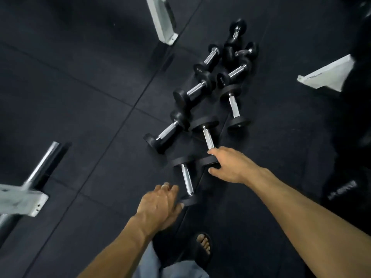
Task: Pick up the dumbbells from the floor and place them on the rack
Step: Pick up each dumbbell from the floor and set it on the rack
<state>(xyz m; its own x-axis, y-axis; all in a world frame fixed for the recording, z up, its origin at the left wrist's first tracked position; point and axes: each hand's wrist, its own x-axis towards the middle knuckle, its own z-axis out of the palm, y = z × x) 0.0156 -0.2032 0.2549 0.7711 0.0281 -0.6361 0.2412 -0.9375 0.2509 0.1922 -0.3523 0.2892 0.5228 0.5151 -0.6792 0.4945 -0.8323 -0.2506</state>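
Nothing racked yet, judging by the floor: black rubber-headed dumbbells with chrome handles (208, 81) all lie on the dark rubber floor tiles (80, 97). Left hand (160, 205) grip spread beside nearest dumbbell (186, 181); right hand (226, 165) grip spread over second dumbbell (207, 138), not closed

Dim room, black rubber-tiled floor (80, 97), seemingly.

The right hand (228, 163) covers the near head of one dumbbell (207, 137) — contact unclear. At the left edge a blurred chrome bar (40, 165) is cut off.
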